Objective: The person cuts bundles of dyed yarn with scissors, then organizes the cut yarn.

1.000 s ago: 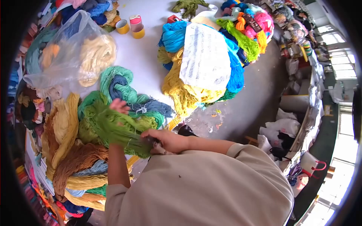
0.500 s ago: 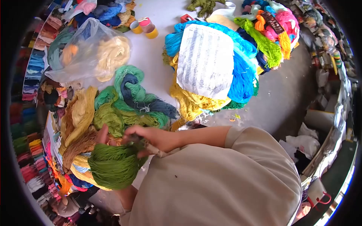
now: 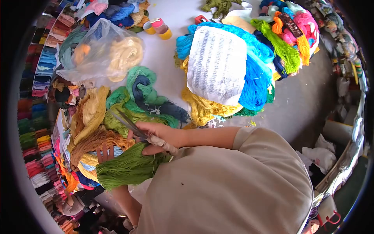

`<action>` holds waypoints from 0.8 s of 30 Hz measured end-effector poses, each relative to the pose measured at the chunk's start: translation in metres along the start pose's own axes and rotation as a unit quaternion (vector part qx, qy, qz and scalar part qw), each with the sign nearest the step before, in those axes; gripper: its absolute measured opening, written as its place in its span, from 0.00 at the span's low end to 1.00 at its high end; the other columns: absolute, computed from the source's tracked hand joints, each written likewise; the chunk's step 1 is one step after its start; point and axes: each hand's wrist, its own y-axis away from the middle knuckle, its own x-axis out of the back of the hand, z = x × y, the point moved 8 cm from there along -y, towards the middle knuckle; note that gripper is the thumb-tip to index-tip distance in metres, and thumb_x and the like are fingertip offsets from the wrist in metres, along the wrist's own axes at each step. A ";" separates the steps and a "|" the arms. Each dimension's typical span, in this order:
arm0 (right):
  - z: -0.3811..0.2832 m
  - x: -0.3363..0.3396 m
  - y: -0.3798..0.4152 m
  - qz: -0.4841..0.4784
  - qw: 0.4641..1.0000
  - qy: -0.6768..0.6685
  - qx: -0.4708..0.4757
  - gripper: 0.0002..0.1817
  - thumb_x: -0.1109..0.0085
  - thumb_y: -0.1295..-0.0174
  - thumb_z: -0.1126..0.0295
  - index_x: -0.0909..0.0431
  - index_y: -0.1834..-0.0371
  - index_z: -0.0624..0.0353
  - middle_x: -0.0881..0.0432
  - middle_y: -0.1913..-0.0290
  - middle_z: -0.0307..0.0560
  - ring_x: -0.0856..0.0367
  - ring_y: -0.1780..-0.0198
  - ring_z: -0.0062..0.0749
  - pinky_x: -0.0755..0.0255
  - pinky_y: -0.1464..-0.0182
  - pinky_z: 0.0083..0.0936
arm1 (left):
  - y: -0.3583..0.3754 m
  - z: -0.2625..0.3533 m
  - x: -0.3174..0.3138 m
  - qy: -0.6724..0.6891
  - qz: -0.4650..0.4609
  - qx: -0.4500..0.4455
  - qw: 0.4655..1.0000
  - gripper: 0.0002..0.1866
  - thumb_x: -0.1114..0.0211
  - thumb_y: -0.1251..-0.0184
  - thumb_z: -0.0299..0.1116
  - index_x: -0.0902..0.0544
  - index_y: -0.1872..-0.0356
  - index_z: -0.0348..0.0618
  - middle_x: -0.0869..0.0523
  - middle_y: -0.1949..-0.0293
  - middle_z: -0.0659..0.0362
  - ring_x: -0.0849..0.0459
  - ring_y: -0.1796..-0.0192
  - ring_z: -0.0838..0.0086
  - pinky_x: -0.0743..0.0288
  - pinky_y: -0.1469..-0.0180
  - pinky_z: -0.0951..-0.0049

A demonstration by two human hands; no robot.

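My right hand [image 3: 161,136] is closed around a pair of scissors [image 3: 130,125] with cloth-wrapped handles, blades pointing up and left. Its fingers also touch the upper right of a green yarn skein [image 3: 128,165]. Behind that skein is my left hand [image 3: 106,153], its fingers straight and apart; the yarn covers the palm and thumb. Brown yarn [image 3: 97,146] lies just beyond the left fingers. Olive-green yarn [image 3: 119,121] rests under the scissor blades, beside teal and dark blue skeins [image 3: 142,87].
A printed sheet [image 3: 216,64] lies on blue and yellow yarn. Bright skeins [image 3: 288,39] are heaped at the far right. A clear plastic bag [image 3: 99,43] holds cream yarn. Small containers [image 3: 161,29] stand on the white table [image 3: 163,58]. A person [image 3: 72,204] is at lower left.
The scissors have swung into clear view, blades up and left. The green skein has loosened from a rounded bundle into flatter strands. My left fingers have moved lower behind it.
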 end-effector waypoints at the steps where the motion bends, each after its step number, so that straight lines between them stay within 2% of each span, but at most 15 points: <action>1: -0.006 0.003 -0.002 0.015 0.999 0.007 0.037 0.29 0.31 0.45 0.82 0.30 0.41 0.52 0.31 0.59 0.33 0.32 0.58 0.17 0.33 0.52 0.20 | 0.000 0.001 0.005 0.027 -0.067 0.119 0.990 0.27 0.43 0.30 0.44 0.24 0.35 0.40 0.32 0.27 0.45 0.47 0.21 0.42 0.49 0.23 0.47; 3: -0.004 0.009 -0.001 0.012 1.000 0.003 0.008 0.30 0.31 0.46 0.82 0.29 0.40 0.53 0.30 0.55 0.32 0.32 0.52 0.18 0.34 0.47 0.21 | 0.022 -0.013 -0.004 0.061 0.045 0.104 0.992 0.28 0.38 0.34 0.45 0.23 0.36 0.39 0.32 0.27 0.47 0.47 0.21 0.42 0.50 0.23 0.46; 4: -0.002 0.011 -0.002 0.007 1.000 -0.002 -0.004 0.30 0.32 0.45 0.83 0.29 0.39 0.54 0.29 0.51 0.33 0.32 0.48 0.20 0.35 0.43 0.23 | 0.028 -0.026 -0.006 0.236 0.130 0.139 0.953 0.28 0.35 0.36 0.46 0.21 0.40 0.40 0.29 0.28 0.49 0.46 0.21 0.41 0.50 0.22 0.44; 7: 0.021 0.030 -0.003 0.047 0.996 -0.069 -0.004 0.29 0.32 0.44 0.80 0.30 0.38 0.56 0.28 0.48 0.36 0.30 0.48 0.23 0.34 0.43 0.23 | 0.021 -0.002 0.019 0.107 0.117 0.073 0.985 0.25 0.28 0.42 0.42 0.18 0.44 0.44 0.21 0.37 0.51 0.33 0.28 0.45 0.42 0.27 0.44; 8: 0.002 0.033 -0.007 0.032 0.986 0.160 0.036 0.28 0.30 0.45 0.78 0.29 0.40 0.56 0.26 0.45 0.38 0.30 0.47 0.25 0.33 0.43 0.24 | 0.035 -0.002 0.033 0.024 0.097 0.063 0.993 0.24 0.25 0.45 0.40 0.16 0.47 0.46 0.17 0.41 0.51 0.26 0.32 0.47 0.37 0.29 0.44; 9: 0.008 0.038 -0.015 0.057 0.976 0.206 0.051 0.30 0.29 0.46 0.77 0.27 0.39 0.51 0.28 0.53 0.39 0.28 0.48 0.26 0.31 0.44 0.27 | 0.087 -0.042 -0.012 0.177 0.057 0.194 0.963 0.22 0.24 0.46 0.38 0.15 0.49 0.45 0.15 0.46 0.51 0.20 0.41 0.51 0.29 0.37 0.50; 10: 0.008 0.040 -0.020 0.060 0.978 0.198 0.027 0.31 0.29 0.48 0.78 0.28 0.39 0.51 0.28 0.52 0.38 0.28 0.48 0.27 0.31 0.44 0.28 | 0.094 -0.050 0.002 0.175 0.088 0.241 0.951 0.21 0.23 0.46 0.36 0.15 0.50 0.44 0.13 0.51 0.51 0.17 0.48 0.53 0.26 0.43 0.54; 11: 0.018 0.044 -0.028 0.070 0.989 0.127 0.039 0.33 0.29 0.50 0.80 0.28 0.38 0.51 0.27 0.50 0.37 0.29 0.48 0.27 0.31 0.43 0.28 | 0.096 -0.051 0.012 0.213 0.021 0.282 0.935 0.18 0.29 0.37 0.29 0.18 0.47 0.38 0.14 0.50 0.52 0.16 0.48 0.58 0.24 0.45 0.58; 12: 0.015 0.043 -0.037 0.063 0.988 0.143 -0.004 0.34 0.30 0.50 0.82 0.29 0.38 0.51 0.28 0.47 0.36 0.29 0.47 0.27 0.33 0.41 0.28 | 0.094 -0.056 0.019 0.239 0.029 0.277 0.930 0.19 0.26 0.40 0.29 0.18 0.48 0.37 0.14 0.50 0.51 0.17 0.47 0.59 0.25 0.44 0.58; 15: 0.026 0.038 -0.056 0.068 0.993 0.079 -0.059 0.37 0.32 0.51 0.86 0.29 0.36 0.50 0.28 0.47 0.35 0.29 0.47 0.25 0.35 0.42 0.26 | 0.102 -0.066 0.067 0.430 0.243 0.288 0.821 0.59 0.15 0.56 0.45 0.40 0.23 0.39 0.30 0.30 0.52 0.27 0.33 0.63 0.32 0.32 0.63; 17: 0.038 0.028 -0.071 0.045 0.993 0.077 -0.081 0.36 0.32 0.52 0.86 0.29 0.36 0.53 0.28 0.47 0.36 0.29 0.48 0.24 0.34 0.44 0.24 | 0.125 -0.069 0.068 0.543 0.271 0.302 0.735 0.74 0.16 0.63 0.57 0.57 0.19 0.40 0.39 0.25 0.55 0.33 0.29 0.65 0.38 0.27 0.62; 18: 0.041 0.015 -0.079 0.022 0.992 0.096 -0.083 0.36 0.32 0.51 0.86 0.30 0.36 0.54 0.28 0.48 0.36 0.29 0.48 0.24 0.33 0.45 0.23 | 0.134 -0.072 0.082 0.524 0.314 0.309 0.729 0.75 0.22 0.62 0.68 0.59 0.19 0.41 0.41 0.24 0.59 0.33 0.29 0.65 0.38 0.27 0.61; 21: 0.054 -0.039 -0.095 -0.061 0.987 0.087 -0.117 0.35 0.34 0.48 0.86 0.32 0.35 0.56 0.27 0.49 0.36 0.28 0.50 0.25 0.32 0.44 0.25 | 0.151 -0.076 0.110 0.619 0.533 0.261 0.515 0.70 0.38 0.55 0.80 0.58 0.19 0.46 0.42 0.22 0.56 0.39 0.24 0.60 0.42 0.24 0.53; 23: 0.071 -0.078 -0.103 -0.136 0.977 0.112 -0.116 0.33 0.36 0.44 0.86 0.32 0.34 0.56 0.26 0.50 0.37 0.26 0.52 0.23 0.29 0.46 0.22 | 0.157 -0.076 0.118 0.673 0.618 0.227 0.336 0.63 0.42 0.49 0.80 0.51 0.19 0.48 0.43 0.22 0.51 0.43 0.22 0.51 0.45 0.24 0.46; 24: 0.085 -0.082 -0.105 -0.106 0.976 0.102 -0.161 0.32 0.35 0.43 0.85 0.32 0.34 0.56 0.25 0.50 0.37 0.26 0.51 0.20 0.28 0.50 0.19 | 0.154 -0.082 0.113 0.745 0.581 0.134 0.301 0.58 0.46 0.43 0.79 0.45 0.22 0.46 0.42 0.23 0.47 0.43 0.22 0.46 0.46 0.24 0.43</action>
